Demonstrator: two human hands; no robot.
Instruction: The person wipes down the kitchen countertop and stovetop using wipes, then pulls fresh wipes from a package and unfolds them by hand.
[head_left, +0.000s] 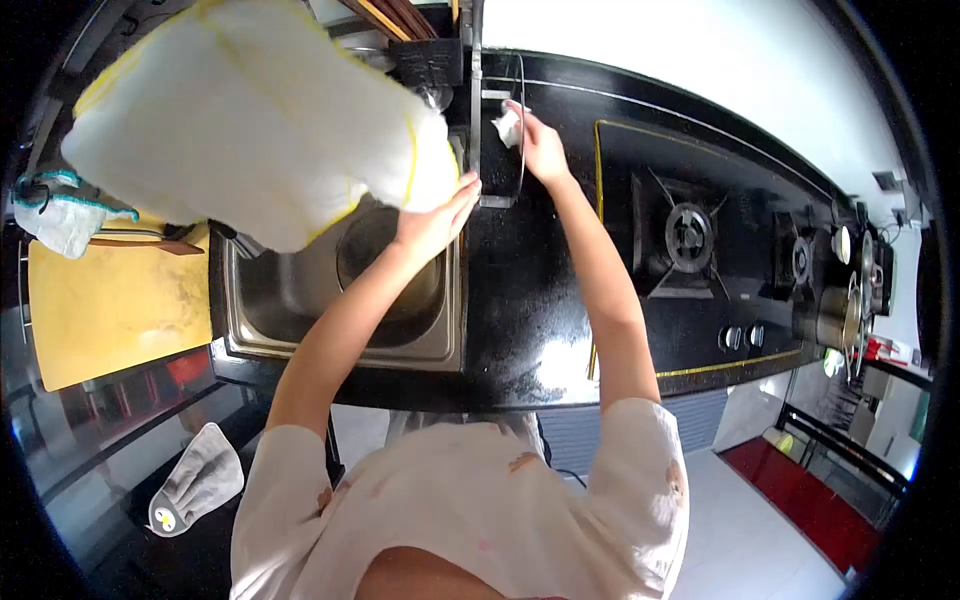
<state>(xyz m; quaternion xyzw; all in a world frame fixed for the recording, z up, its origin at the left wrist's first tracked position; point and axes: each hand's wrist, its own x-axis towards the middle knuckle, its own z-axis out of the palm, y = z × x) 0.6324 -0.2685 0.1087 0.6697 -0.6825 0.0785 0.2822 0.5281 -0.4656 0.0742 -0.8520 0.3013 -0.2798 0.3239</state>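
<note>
My left hand point(437, 218) reaches past a hanging white towel point(250, 120) with yellow trim and grips the lower end of a metal rack point(475, 120). Part of the hand's grip is hidden by the bar. Over the black counter, my right hand point(542, 148) is closed on a crumpled white cloth point(508, 128), which could also be a paper tissue. That cloth is at the rack's thin curved side wire. Below the towel lies the steel sink point(455, 310), partly covered by it and by my left arm.
A gas stove with burners point(688, 238) and several pots point(838, 318) stands right. At left are a yellow cutting board point(120, 320), a knife point(150, 243) and a small cloth point(65, 222). A dark holder point(428, 62) with chopsticks stands behind the sink. A grey towel point(205, 480) hangs lower left.
</note>
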